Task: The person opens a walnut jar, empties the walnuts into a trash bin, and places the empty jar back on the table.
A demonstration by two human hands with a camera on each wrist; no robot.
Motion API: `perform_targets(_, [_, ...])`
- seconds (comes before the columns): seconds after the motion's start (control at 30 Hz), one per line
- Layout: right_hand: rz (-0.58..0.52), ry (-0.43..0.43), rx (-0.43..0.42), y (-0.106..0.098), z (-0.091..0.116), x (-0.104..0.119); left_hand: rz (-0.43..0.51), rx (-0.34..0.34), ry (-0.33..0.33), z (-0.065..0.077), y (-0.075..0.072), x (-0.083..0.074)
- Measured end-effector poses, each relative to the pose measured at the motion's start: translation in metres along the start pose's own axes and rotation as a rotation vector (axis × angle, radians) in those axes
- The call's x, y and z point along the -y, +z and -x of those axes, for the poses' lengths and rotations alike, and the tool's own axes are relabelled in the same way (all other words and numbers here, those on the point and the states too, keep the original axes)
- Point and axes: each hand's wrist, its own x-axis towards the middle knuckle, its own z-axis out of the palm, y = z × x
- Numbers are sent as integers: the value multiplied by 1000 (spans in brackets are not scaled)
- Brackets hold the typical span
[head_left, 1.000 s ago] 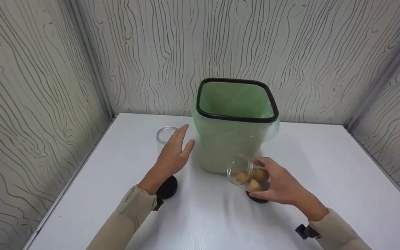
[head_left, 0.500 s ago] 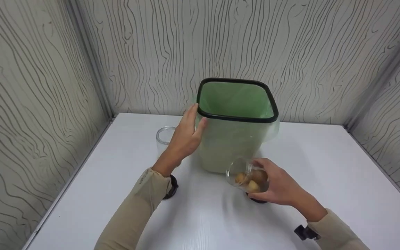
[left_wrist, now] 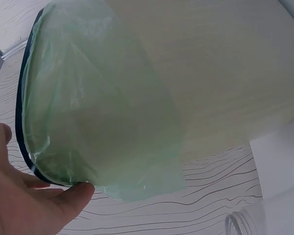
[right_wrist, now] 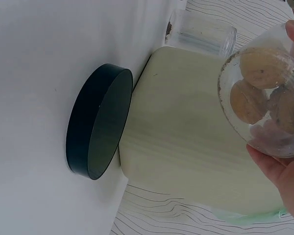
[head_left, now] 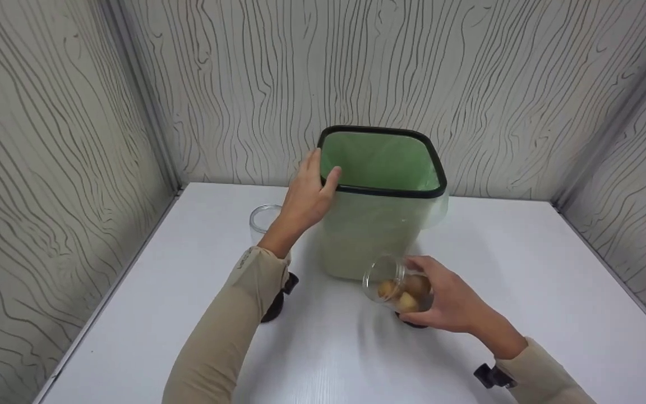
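My left hand (head_left: 307, 196) grips the front left corner of the trash bin's black rim (head_left: 384, 192). Its thumb lies over the front, and the fingers go round the left side. Green plastic liner (left_wrist: 108, 107) hangs over the rim beneath it. My right hand (head_left: 452, 294) holds a clear jar (head_left: 382, 275), tilted with its open mouth to the left, in front of the bin (head_left: 368, 241). Round brown lumps (right_wrist: 262, 68), walnut-like in looks, lie inside it. A black lid (head_left: 413, 322) is on the table under the jar.
Another clear jar (head_left: 264, 216) stands left of the bin, partly hidden by the left arm. A second black lid (head_left: 272, 310) lies by the left sleeve. Patterned wall panels (head_left: 255, 84) border the white table (head_left: 323, 359).
The left hand has moved up and right from beside the left jar to the bin's rim and taken hold of it. The right hand keeps the jar nearly still.
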Motion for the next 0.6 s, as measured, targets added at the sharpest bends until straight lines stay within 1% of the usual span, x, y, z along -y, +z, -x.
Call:
perform_targets(0.2, [-1,-3,-4,-3,1,3,-12,1,-29,-7,5,0])
perform_targets(0.37, [2,-3,-7,-6,2,4,-8,-7,-30,-9,9,4])
perform_targets(0.6, [25,-72,-51,-10,2,2,2,-47,-11,-9,13,7])
